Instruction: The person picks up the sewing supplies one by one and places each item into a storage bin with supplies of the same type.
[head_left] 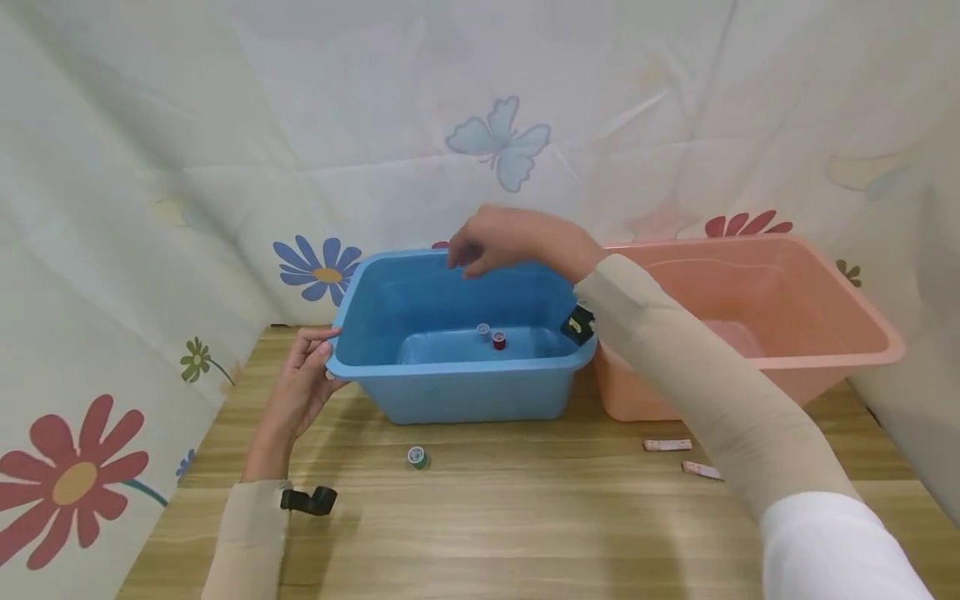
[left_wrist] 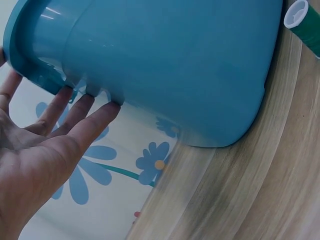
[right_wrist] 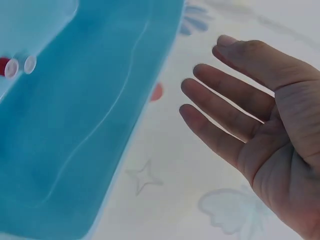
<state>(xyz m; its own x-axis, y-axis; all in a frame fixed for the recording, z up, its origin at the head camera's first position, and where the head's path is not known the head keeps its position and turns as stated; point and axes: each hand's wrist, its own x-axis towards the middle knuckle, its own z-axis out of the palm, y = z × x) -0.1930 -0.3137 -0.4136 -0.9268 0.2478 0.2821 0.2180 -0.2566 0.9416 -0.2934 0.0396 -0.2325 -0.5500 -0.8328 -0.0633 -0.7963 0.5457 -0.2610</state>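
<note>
A blue plastic basin (head_left: 457, 392) stands on the table, and my left hand (head_left: 302, 379) holds its left rim. In the left wrist view, the left hand's fingertips (left_wrist: 112, 107) touch the outer wall below the lip. Above the basin's far rim hovers my right hand (head_left: 498, 237), its fingers loosely bent around nothing. A red thread spool (head_left: 498, 340) and a white thread spool (head_left: 483, 330) lie on the basin floor. On the table in front is a green thread spool (head_left: 417, 457), apart from both hands.
To the right stands a pink basin (head_left: 840, 362), partly hidden behind my right forearm. Two small wrapped sticks (head_left: 667, 446) lie on the wooden table (head_left: 510, 525) before it. A patterned curtain (head_left: 360, 100) hangs behind and at the sides.
</note>
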